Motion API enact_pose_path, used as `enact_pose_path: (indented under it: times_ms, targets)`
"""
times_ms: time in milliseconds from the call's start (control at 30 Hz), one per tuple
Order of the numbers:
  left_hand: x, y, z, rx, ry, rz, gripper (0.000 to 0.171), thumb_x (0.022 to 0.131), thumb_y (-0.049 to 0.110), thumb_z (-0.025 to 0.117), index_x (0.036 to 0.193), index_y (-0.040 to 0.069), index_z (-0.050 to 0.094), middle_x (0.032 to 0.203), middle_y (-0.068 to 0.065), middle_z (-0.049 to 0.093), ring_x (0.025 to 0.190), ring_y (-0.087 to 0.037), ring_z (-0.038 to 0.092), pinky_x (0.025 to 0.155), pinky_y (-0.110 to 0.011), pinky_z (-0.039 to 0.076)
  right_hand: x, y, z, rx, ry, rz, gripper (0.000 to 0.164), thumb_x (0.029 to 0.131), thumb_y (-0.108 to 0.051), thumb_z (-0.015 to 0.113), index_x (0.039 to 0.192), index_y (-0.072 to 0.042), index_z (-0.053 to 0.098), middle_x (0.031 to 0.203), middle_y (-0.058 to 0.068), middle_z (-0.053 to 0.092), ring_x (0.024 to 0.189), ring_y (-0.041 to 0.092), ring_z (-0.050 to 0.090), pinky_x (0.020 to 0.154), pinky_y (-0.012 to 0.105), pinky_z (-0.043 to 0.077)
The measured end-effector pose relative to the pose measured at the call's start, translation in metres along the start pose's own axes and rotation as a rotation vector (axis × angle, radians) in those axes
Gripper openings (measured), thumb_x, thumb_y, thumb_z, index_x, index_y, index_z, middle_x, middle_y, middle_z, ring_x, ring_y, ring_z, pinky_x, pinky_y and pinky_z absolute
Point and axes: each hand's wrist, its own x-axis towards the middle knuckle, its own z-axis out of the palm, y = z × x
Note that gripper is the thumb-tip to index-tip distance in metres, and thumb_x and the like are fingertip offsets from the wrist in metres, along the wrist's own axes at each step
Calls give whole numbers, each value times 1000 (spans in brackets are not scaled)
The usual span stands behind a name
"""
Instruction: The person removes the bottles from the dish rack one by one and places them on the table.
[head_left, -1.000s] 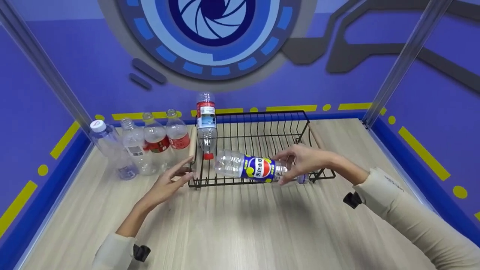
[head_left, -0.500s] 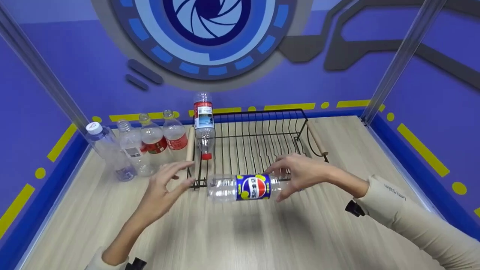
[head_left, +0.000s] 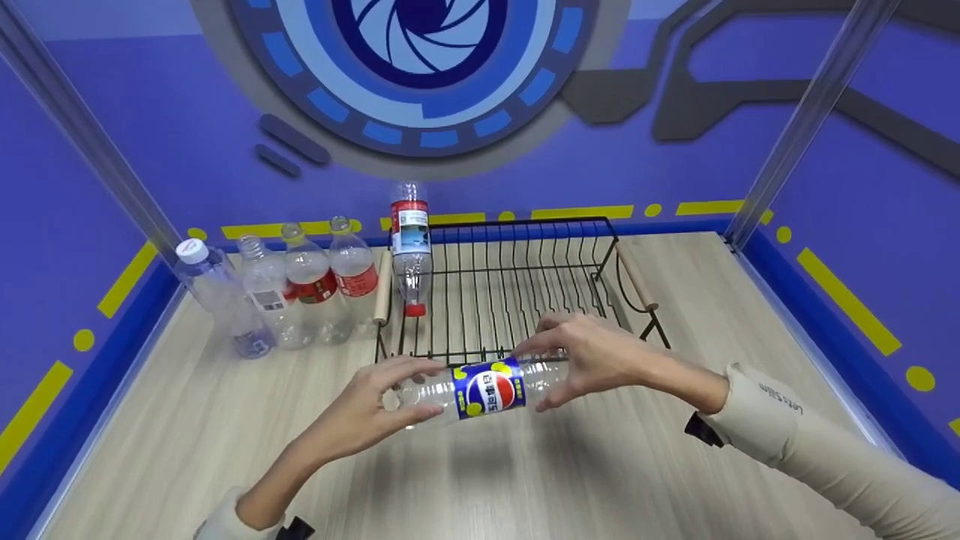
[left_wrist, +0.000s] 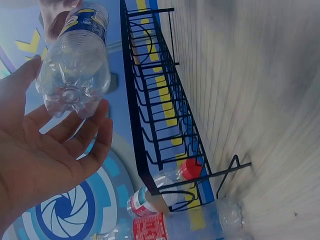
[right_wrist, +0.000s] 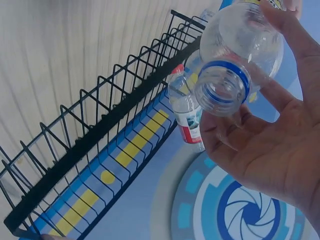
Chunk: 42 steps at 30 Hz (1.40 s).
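A clear plastic bottle (head_left: 491,390) with a blue Pepsi label is held level in the air, just in front of the black wire rack (head_left: 510,277). My right hand (head_left: 596,354) grips its neck end. Its mouth, ringed in blue and without a cap, shows in the right wrist view beside that hand (right_wrist: 270,135). At the base end, the fingers and thumb of my left hand (head_left: 367,405) curl round the bottle; the left wrist view shows the ridged base (left_wrist: 75,90) between them. A red-capped bottle (head_left: 411,244) lies in the rack's left end, cap toward me.
Several clear bottles stand left of the rack: a white-capped one (head_left: 225,300), an uncapped one (head_left: 266,292), and two with red labels (head_left: 311,285). The rack has wooden handles (head_left: 636,277) at both ends. Blue panels (head_left: 847,247) enclose the table (head_left: 480,487).
The Pepsi bottle has come out from over the rack toward me and slightly left, in my right hand. My left hand has moved right and taken hold of its base.
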Motion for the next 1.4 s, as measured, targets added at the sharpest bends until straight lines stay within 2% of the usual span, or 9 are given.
enact_pose_path:
  times_ms: [200,467,600,700,833,1067,1100,1233,1400]
  targets:
    - [6,7,10,83,-11,12,58,82,52,81,132,27,68,126,3,70,107,-17,67,90,-43,56,-1,-3,8,2,46,-23,68,69,-48,91,130,-24,71,110,2,67,90,12,59,74,24,52]
    - [7,11,21,305,17,93,67,72,45,91,132,23,69,114,4,72,100,-13,67,84,-33,56,-4,-6,18,-30,43,-15,70,69,-50,91,130,-23,71,109,1,66,87,11,59,73,21,52]
    - [8,11,26,439,15,129,69,72,50,89,132,21,68,117,0,73,102,-16,68,83,-36,56,-5,-6,22,-51,36,-11,69,70,-52,90,131,-23,71,112,3,66,87,12,60,73,22,53]
    - [8,10,27,496,18,146,66,75,49,88,130,19,69,118,-2,74,103,-19,70,82,-41,57,-6,-6,24,-91,35,-31,70,73,-54,88,133,-23,69,114,3,66,91,14,63,77,28,56]
    - [6,6,26,520,30,165,61,75,44,88,128,18,71,118,-3,75,103,-21,72,82,-41,60,-7,-6,27,-106,15,-71,71,78,-57,83,137,-21,65,120,3,66,101,17,65,86,35,58]
    - [-5,-2,20,570,75,134,62,72,42,91,126,18,72,120,-5,75,105,-25,72,81,-43,61,-9,2,15,132,-68,-28,69,91,-50,71,149,-17,52,145,8,58,126,26,61,107,48,50]
    - [-7,-3,19,572,79,126,63,71,42,91,126,17,72,120,-6,75,106,-26,72,81,-44,61,-9,5,12,153,-55,-22,66,94,-49,68,149,-16,52,146,8,58,131,28,59,109,49,48]
    - [-16,-5,13,585,94,105,64,69,41,92,125,16,73,121,-6,75,108,-27,72,80,-45,61,-14,26,5,210,36,17,52,102,-38,60,146,-11,55,140,9,62,124,28,62,106,47,51]
    - [-24,-6,-2,529,137,31,64,67,36,94,125,19,73,121,-3,75,109,-24,72,83,-44,61,-23,67,-1,241,139,71,42,103,-28,62,137,-4,61,128,12,68,111,27,67,94,42,57]
